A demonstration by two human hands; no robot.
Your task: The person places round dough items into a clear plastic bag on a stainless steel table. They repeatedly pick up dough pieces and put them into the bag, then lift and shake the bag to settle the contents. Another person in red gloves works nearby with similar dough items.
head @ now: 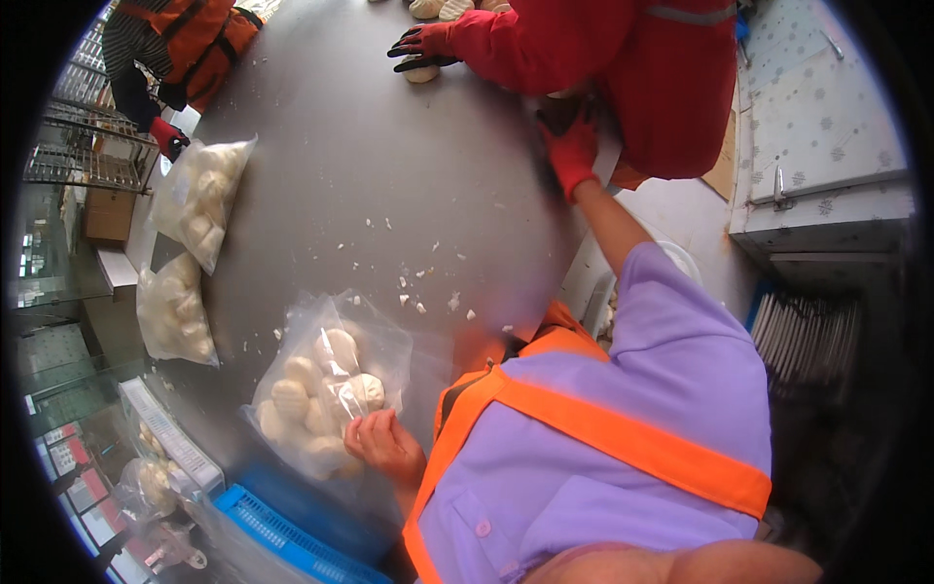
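In the head view, my bare left hand (pixel 387 442) has its curled fingers on the near edge of a clear plastic bag (pixel 398 365). Pale round buns (pixel 339 350), one visibly pleated, fill the bag, which lies on the grey metal table (pixel 321 226). My right hand (pixel 573 150), in a red glove with dark fingertips, reaches out along the table's right edge, close to a co-worker in red. Its fingers are partly shadowed, and I cannot tell whether they hold anything. A pale shape shows just beyond them.
Two filled bags of buns (pixel 175 310) stand at the table's left side; another person's gloved hand (pixel 169 139) touches the farther one. The red-clad co-worker's gloved hand (pixel 427 44) covers a bun (pixel 421 73). White crumbs dot the tabletop. A blue plastic basket (pixel 292 536) sits lower left.
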